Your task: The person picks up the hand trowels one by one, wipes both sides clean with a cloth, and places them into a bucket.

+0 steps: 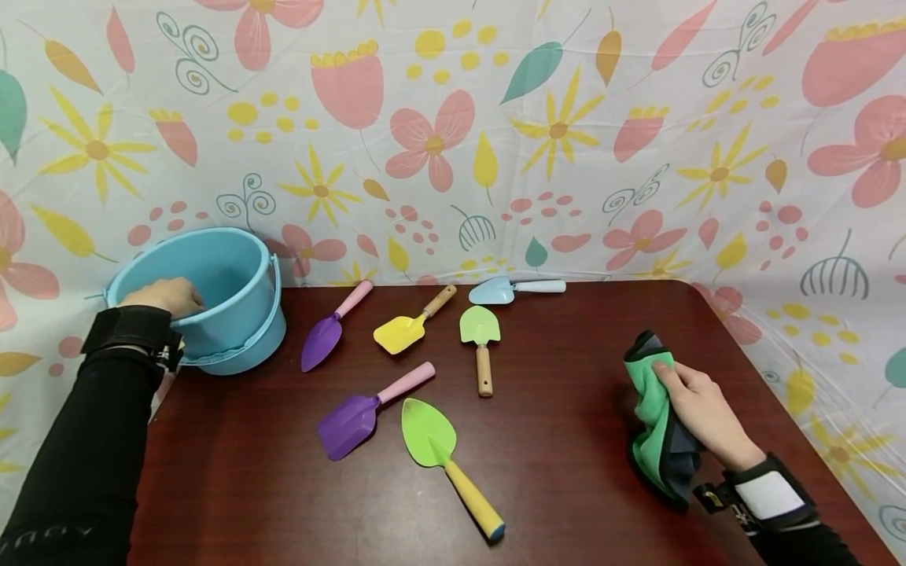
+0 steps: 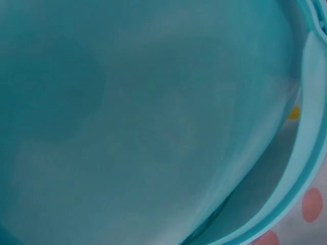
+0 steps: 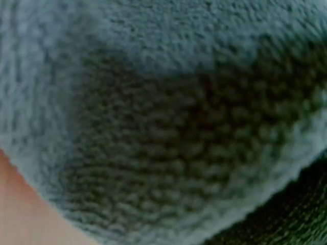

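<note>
At the left, a light blue bucket (image 1: 233, 334) stands near the table's back edge. My left hand (image 1: 166, 297) grips its near rim, with the fingers curled over into the inside. The left wrist view is filled by the bucket's blue wall (image 2: 153, 127), and its curved handle (image 2: 308, 148) runs down the right. On the right side of the table my right hand (image 1: 711, 417) holds a bunched green and dark grey cloth (image 1: 651, 401), the thumb lying on the green face. Up close, the cloth's fuzzy pile (image 3: 179, 132) takes up most of the right wrist view.
Between my hands lie several small garden tools: a pointed purple trowel (image 1: 323, 339), a purple scoop (image 1: 348, 426), a yellow shovel (image 1: 399, 334), a green shovel (image 1: 480, 325), a blue trowel (image 1: 493, 291) and a large green trowel (image 1: 428, 432). A flowered curtain (image 1: 439, 212) hangs behind the brown table (image 1: 566, 409).
</note>
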A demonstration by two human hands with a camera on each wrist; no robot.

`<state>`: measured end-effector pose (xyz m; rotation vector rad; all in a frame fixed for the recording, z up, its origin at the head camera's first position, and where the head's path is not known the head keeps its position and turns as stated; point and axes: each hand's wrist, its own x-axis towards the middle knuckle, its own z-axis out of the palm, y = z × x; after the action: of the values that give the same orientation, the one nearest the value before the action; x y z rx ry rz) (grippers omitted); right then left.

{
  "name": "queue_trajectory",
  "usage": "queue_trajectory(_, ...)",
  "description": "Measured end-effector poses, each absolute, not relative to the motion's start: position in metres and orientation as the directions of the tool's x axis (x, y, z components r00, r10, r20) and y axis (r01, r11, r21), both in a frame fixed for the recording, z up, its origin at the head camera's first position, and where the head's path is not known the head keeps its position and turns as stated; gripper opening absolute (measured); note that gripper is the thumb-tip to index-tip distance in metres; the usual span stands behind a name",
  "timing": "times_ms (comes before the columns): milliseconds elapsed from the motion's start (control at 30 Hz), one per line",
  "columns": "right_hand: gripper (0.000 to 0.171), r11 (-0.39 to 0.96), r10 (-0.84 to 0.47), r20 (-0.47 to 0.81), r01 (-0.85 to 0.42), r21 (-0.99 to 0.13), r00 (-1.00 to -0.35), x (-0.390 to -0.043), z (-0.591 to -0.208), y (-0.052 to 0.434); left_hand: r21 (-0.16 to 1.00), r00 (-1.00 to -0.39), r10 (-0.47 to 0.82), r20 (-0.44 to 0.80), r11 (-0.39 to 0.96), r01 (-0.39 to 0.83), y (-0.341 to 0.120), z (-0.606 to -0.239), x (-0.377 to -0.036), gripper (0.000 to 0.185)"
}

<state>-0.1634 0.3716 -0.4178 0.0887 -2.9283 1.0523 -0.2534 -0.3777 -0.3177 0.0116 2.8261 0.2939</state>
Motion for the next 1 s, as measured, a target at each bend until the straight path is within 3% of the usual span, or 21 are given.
queue_trajectory(233, 0.045, 0.799, -0.051, 0.053, -0.073, -0.597, -0.997, -0.163, -0.424, 0.366, 0.193, -0.96, 0.022, -0.28, 0.981, -0.034, -0.373, -0.312, -0.252, 0.016)
queue_trajectory(467, 0.041, 0.829, -0.082, 0.097, -0.122, -0.545, -0.992, -0.165, -0.433, 0.363, 0.181, -0.963, 0.002, -0.268, 0.982, -0.048, -0.367, -0.309, -0.25, 0.025)
queue_trajectory(700, 0.042, 0.858, -0.118, 0.175, -0.189, -0.477, -0.978, -0.166, -0.441, 0.356, 0.117, -0.984, -0.016, -0.177, 0.992, -0.037, -0.357, -0.298, -0.245, 0.039)
queue_trajectory(1000, 0.042, 0.857, -0.144, 0.166, -0.206, -0.473, -0.976, -0.168, -0.442, 0.356, 0.069, -0.996, 0.01, -0.089, 0.998, 0.004, -0.33, -0.277, -0.23, 0.032)
